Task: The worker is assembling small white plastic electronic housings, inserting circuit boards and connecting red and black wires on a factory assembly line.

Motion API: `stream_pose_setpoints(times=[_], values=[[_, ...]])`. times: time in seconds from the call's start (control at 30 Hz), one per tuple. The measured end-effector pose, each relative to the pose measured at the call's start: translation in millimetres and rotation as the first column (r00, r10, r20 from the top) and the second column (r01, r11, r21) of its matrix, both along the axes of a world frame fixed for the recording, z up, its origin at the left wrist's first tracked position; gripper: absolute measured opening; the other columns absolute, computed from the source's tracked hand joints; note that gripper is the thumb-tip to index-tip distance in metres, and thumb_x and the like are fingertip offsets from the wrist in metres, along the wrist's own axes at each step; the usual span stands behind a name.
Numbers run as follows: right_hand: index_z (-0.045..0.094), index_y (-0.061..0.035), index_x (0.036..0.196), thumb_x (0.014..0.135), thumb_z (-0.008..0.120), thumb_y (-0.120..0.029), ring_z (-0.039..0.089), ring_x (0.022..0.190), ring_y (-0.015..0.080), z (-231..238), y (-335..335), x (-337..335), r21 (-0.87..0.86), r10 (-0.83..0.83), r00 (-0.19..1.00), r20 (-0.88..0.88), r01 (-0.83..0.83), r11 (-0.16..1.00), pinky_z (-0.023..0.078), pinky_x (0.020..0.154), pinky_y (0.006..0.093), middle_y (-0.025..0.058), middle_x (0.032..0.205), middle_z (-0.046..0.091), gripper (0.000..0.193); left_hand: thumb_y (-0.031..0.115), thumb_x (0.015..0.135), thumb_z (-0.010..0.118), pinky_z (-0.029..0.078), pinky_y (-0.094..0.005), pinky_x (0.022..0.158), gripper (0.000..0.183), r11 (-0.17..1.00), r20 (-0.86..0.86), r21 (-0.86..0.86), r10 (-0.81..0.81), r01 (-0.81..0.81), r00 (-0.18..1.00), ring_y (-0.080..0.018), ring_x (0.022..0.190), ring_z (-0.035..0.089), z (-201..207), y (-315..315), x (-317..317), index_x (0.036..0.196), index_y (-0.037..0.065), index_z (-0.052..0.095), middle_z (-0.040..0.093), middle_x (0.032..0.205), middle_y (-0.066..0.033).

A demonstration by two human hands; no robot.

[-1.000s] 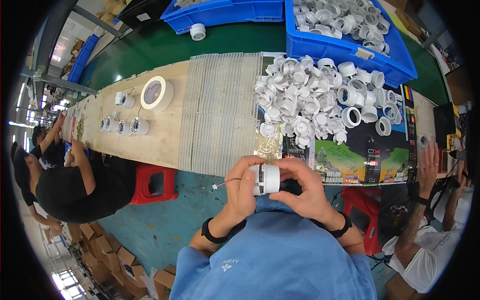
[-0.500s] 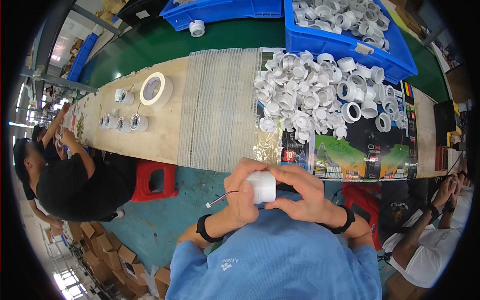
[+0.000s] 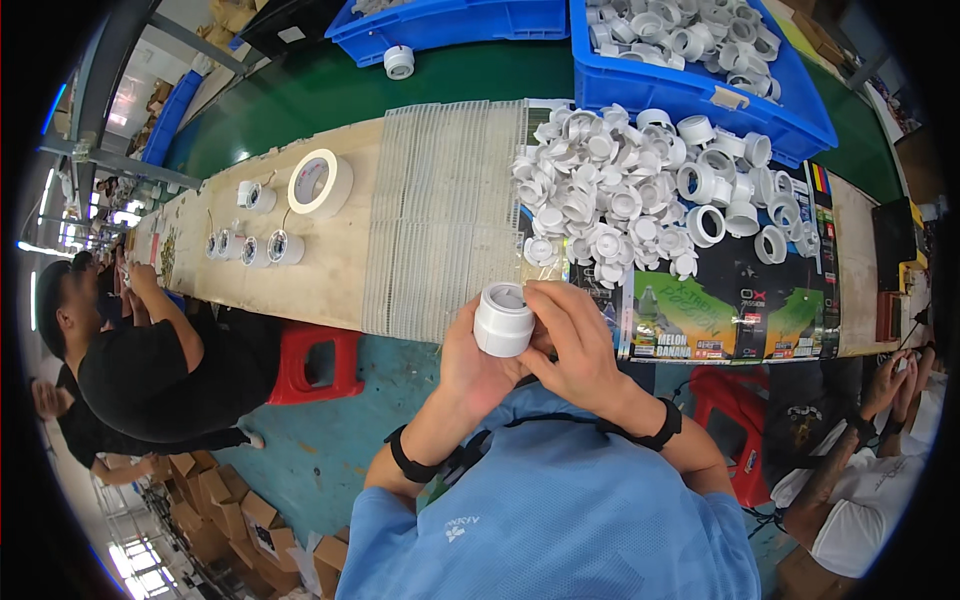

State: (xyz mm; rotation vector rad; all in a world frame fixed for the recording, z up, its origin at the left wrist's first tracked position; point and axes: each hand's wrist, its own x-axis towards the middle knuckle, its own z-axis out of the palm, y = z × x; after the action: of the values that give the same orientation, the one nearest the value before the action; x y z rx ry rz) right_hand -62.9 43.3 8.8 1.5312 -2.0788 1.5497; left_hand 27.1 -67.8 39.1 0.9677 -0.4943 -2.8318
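Note:
A white plastic cylindrical housing (image 3: pixel 503 330) is held upright just off the table's near edge, its recessed round top facing up. My left hand (image 3: pixel 466 368) cups it from the left and below. My right hand (image 3: pixel 578 345) grips its right side, fingers at the rim and thumb lower down. The wire lead is hidden now. Beyond my hands lies a heap of white plastic caps (image 3: pixel 600 190), with white rings (image 3: pixel 706 226) scattered to its right. A ribbed translucent sheet (image 3: pixel 440 220) covers the table left of the heap.
A tape roll (image 3: pixel 320 183) and several white cylinders with wires (image 3: pixel 285 247) sit on the table's left. Behind stands a blue bin (image 3: pixel 690 85) of white rings. Red stools (image 3: pixel 315 362) flank me. Co-workers (image 3: pixel 140 370) sit on both sides.
The housing has gone from lying sideways to upright, moving slightly left and toward the table. My left hand has shifted underneath it; the wire has gone out of sight.

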Motion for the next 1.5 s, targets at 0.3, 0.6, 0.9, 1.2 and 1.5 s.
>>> stream_pose_setpoints(times=[0.3, 0.6, 0.9, 1.2, 1.5], values=[[0.055, 0.0027, 0.108, 0.060, 0.077, -0.014, 0.057, 0.086, 0.0309, 12.0, 1.0, 4.5, 0.031, 0.048, 0.996, 0.075, -0.051, 0.998, 0.048, 0.074, 0.0382, 0.0146, 0.097, 0.057, 0.055, 0.034, 0.096, 0.028, 0.046, -0.0373, 0.080, 0.047, 0.474, -0.367, -0.776, 0.195, -0.415, 0.909, -0.0255, 0.084, 0.059, -32.0, -4.9, -2.7, 0.086, -0.001, 0.058, 0.062, 0.089, -0.0171], [0.055, 0.0028, 0.105, 0.064, 0.078, -0.018, 0.055, 0.080, 0.0320, 11.7, 8.5, -21.8, 0.161, -0.181, 0.979, 0.093, 0.165, 0.973, 0.047, 0.068, 0.0390, 0.0156, 0.090, 0.056, 0.052, 0.029, 0.095, 0.043, 0.049, -0.0384, 0.089, 0.041, 0.856, -0.033, -0.516, -0.048, 0.024, 0.998, -0.0247, 0.098, 0.062, -12.9, -5.8, -28.9, 0.124, 0.000, 0.045, 0.059, 0.114, -0.0137], [0.049, 0.0048, 0.121, 0.073, 0.075, -0.010, 0.057, 0.088, 0.0299, 32.9, 58.1, -41.4, 0.108, -0.246, 0.951, 0.187, 0.229, 0.968, 0.047, 0.075, 0.0375, 0.0195, 0.105, 0.057, 0.057, 0.036, 0.092, 0.057, 0.053, -0.0356, 0.086, 0.059, 0.774, -0.197, -0.628, -0.260, 0.082, 0.945, -0.0308, 0.104, 0.061, 8.4, -119.0, -139.2, 0.127, -0.008, 0.039, 0.055, 0.118, -0.0229], [0.053, 0.0003, 0.118, 0.079, 0.067, -0.001, 0.059, 0.076, 0.0170, 8.0, 164.9, -51.9, 0.244, -0.566, 0.722, 0.399, 0.511, 0.824, 0.049, 0.067, 0.0288, 0.0132, 0.102, 0.061, 0.042, 0.032, 0.073, 0.075, 0.047, -0.0321, 0.064, 0.046, -0.533, 0.419, -0.790, -0.111, 0.301, 0.901, -0.0184, 0.069, 0.056, -30.6, -77.9, -95.0, 0.103, 0.001, 0.057, 0.059, 0.084, -0.0090], [0.052, -0.0022, 0.119, 0.073, 0.072, -0.011, 0.057, 0.093, 0.0323, -3.8, 254.8, -191.5, 0.397, -0.817, 0.518, -0.251, 0.825, 0.402, 0.047, 0.079, 0.0418, 0.0176, 0.110, 0.057, 0.050, 0.030, 0.067, 0.077, 0.048, -0.0365, 0.061, 0.039, -0.527, 0.489, -0.738, 0.014, 0.423, 0.872, -0.0267, 0.067, 0.061, -49.4, -50.9, -82.6, 0.088, 0.002, 0.061, 0.061, 0.074, -0.0108]])
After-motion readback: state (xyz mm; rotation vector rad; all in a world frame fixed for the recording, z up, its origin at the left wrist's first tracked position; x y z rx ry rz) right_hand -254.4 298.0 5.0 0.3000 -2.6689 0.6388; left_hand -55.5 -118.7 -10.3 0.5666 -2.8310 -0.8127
